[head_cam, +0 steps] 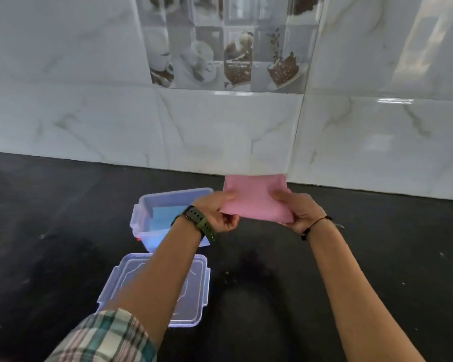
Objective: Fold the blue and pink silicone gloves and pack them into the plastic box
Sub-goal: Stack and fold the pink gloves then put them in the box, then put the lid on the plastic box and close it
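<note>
A folded pink glove (254, 197) is held up above the dark counter, a little right of centre. My left hand (216, 214) pinches its left edge and my right hand (298, 211) grips its right edge. The clear plastic box (141, 205) stands open on the counter to the left of the glove, partly behind my left wrist. A folded blue glove (161, 218) lies inside the box.
The box's clear lid (196, 291) lies flat on the black counter (377, 257) nearer to me, under my left forearm. A white marble-tiled wall (220, 126) rises right behind the counter. A checked sleeve covers my left upper arm.
</note>
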Tool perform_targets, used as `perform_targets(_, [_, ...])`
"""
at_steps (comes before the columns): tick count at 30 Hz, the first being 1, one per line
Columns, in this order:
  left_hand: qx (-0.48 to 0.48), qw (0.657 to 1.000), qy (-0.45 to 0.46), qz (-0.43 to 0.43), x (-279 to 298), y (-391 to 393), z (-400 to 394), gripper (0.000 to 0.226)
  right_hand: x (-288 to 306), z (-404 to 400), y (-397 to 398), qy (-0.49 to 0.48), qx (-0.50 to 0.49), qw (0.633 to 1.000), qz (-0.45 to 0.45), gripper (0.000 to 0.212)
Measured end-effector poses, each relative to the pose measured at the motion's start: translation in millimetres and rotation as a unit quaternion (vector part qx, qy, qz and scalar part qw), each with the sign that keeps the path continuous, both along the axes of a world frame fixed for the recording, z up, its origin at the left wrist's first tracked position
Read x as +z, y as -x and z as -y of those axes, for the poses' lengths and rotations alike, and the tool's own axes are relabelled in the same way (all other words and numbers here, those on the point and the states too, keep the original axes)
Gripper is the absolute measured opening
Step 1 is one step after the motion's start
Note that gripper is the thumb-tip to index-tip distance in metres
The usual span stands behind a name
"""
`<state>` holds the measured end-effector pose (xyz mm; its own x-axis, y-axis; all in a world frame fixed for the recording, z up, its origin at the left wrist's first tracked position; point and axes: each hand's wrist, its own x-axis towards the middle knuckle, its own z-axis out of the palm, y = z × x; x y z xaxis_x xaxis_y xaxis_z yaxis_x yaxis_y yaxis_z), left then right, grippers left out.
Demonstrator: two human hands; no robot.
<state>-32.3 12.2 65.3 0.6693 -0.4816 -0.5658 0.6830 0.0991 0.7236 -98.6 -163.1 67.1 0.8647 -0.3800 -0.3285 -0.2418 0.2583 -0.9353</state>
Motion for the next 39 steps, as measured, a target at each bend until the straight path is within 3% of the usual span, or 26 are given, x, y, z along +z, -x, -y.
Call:
perform_targets(3, [0.049, 0.996, -0.008, 0.075, 30.1, -16.6, -54.0, 0.011, 23.1, -42.1, -41.5, 0.002, 0.065, 0.997, 0.028, 0.052])
perform_targets(9, [0.132, 0.955, -0.207, 0.165, 21.1, -45.0, -123.9, 0.009, 15.5, -112.1, -95.4, 0.051, 0.151, 0.987, -0.004, 0.044])
perform_targets(12, [0.124, 0.917, -0.338, 0.173, -5.7, -51.8, -133.0, 0.041, -12.9, -130.6, -107.6, 0.143, 0.168, 0.974, -0.039, 0.036])
perform_targets(15, [0.100, 0.863, -0.437, 0.233, -22.3, -55.4, -131.1, 0.040, -34.4, -140.7, -114.3, 0.233, 0.169, 0.957, -0.040, 0.015])
perform_targets(17, [0.059, 0.813, -0.503, 0.286, -24.3, -56.8, -126.1, 0.036, -39.9, -143.9, -118.2, 0.303, 0.162, 0.938, -0.039, 0.024])
perform_targets(20, [-0.013, 0.689, -0.628, 0.362, -33.0, -50.5, -116.7, 0.037, -44.2, -149.5, -119.1, 0.442, 0.197, 0.873, -0.062, 0.070])
perform_targets(21, [-0.040, 0.633, -0.664, 0.397, -38.2, -47.1, -113.3, 0.037, -46.2, -151.4, -118.7, 0.497, 0.214, 0.839, -0.056, 0.073])
perform_targets(23, [-0.092, 0.509, -0.709, 0.478, -45.8, -42.7, -110.6, 0.034, -45.1, -156.8, -114.1, 0.603, 0.240, 0.760, -0.037, 0.056])
perform_targets(24, [-0.114, 0.479, -0.706, 0.509, -46.8, -41.0, -112.6, 0.033, -41.3, -159.7, -109.9, 0.647, 0.248, 0.720, -0.034, 0.047])
perform_targets(25, [-0.126, 0.475, -0.693, 0.528, -46.0, -40.8, -116.6, 0.034, -37.1, -162.4, -106.0, 0.682, 0.247, 0.687, -0.029, 0.043])
perform_targets(26, [-0.120, 0.492, -0.673, 0.539, -45.0, -40.2, -123.3, 0.036, -32.7, -163.4, -100.9, 0.704, 0.240, 0.669, -0.017, 0.043])
perform_targets(28, [-0.067, 0.534, -0.621, 0.570, -46.9, -31.1, -145.7, 0.041, -27.5, -159.6, -85.5, 0.716, 0.213, 0.663, 0.051, 0.047])
perform_targets(29, [-0.047, 0.537, -0.595, 0.596, -49.7, -20.3, -160.0, 0.041, -28.9, -154.6, -71.3, 0.716, 0.207, 0.656, 0.118, 0.044])
perform_targets(32, [-0.097, 0.487, -0.543, 0.677, -68.6, 26.0, -216.7, 0.032, -53.7, -130.3, -19.5, 0.695, 0.273, 0.588, 0.310, 0.034])
perform_targets(34, [-0.204, 0.433, -0.553, 0.682, -87.2, 52.6, -249.9, 0.043, -79.8, -110.6, 8.9, 0.690, 0.394, 0.524, 0.307, 0.035])
perform_targets(35, [-0.247, 0.422, -0.558, 0.671, -95.8, 61.1, -261.6, 0.050, -90.7, -103.0, 18.7, 0.695, 0.440, 0.495, 0.279, 0.038])
perform_targets(39, [-0.297, 0.396, -0.544, 0.678, -111.4, 71.1, -275.0, 0.061, -108.8, -88.1, 32.7, 0.707, 0.457, 0.441, 0.310, 0.046])
